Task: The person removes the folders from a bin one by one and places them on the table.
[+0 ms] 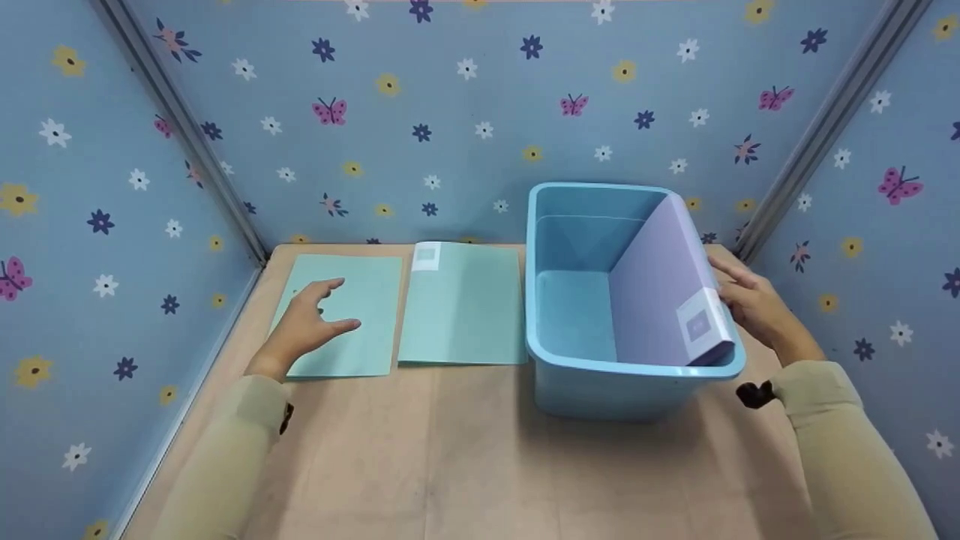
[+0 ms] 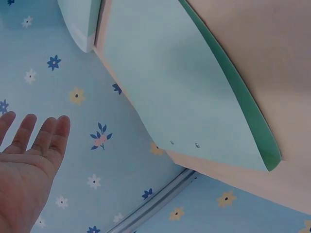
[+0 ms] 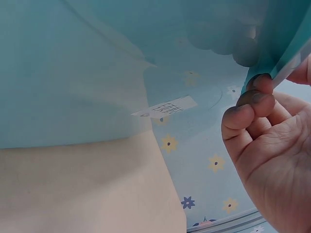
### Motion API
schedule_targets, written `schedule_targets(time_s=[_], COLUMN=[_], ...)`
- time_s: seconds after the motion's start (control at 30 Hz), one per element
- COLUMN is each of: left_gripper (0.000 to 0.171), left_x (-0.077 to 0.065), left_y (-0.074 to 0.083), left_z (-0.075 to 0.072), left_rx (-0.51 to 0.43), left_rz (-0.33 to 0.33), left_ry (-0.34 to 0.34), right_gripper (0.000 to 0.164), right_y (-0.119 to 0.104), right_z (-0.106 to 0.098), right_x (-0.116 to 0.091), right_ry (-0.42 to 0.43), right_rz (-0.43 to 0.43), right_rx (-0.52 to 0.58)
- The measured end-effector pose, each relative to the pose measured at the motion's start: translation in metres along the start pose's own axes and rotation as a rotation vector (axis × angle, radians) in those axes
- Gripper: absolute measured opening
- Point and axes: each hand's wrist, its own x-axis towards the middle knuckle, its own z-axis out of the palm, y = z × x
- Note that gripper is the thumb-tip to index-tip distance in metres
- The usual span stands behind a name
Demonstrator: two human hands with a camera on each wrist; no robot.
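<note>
My left hand (image 1: 304,326) hovers over a mint-green folder (image 1: 367,300) on the table's left, fingers and thumb apart with nothing between them. The left wrist view shows that folder's (image 2: 170,82) darker green inner edge and two small holes. Beside it lies a second mint-green folder (image 1: 465,307) with a white label at its top left corner. At the right stands a blue plastic bin (image 1: 585,382). A lilac folder (image 1: 656,270) leans upright along its right inner wall, label toward me. My right hand (image 1: 757,307) grips the bin's right rim, its fingers (image 3: 255,104) curled under the lip.
The wooden table (image 1: 420,457) is bounded by blue floral panels (image 1: 480,97) at the back and both sides. Grey metal corner posts (image 1: 187,135) stand at the back left and right. A label sticker (image 3: 170,107) shows on the bin's outer side.
</note>
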Motion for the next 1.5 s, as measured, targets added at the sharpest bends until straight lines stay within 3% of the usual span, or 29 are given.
schedule_targets(time_s=[0.4,1.1,1.5], left_gripper=[0.083,0.081,0.079], left_x=[0.013,0.031,0.039], left_y=[0.024,0.069,0.095], left_z=[0.016,0.026,0.038], left_rx=[-0.036,-0.059,-0.096], left_rz=[0.047,0.102,0.17], left_ry=[-0.002,-0.051,-0.075], right_gripper=[0.068,0.066,0.069], right_y=[-0.001,-0.003,-0.002], right_z=[-0.001,0.001,0.0], right_x=[-0.001,-0.001,0.0], right_ry=[0.01,0.037,0.032], right_rz=[0.016,0.046,0.043], right_rx=[0.001,-0.07,-0.067])
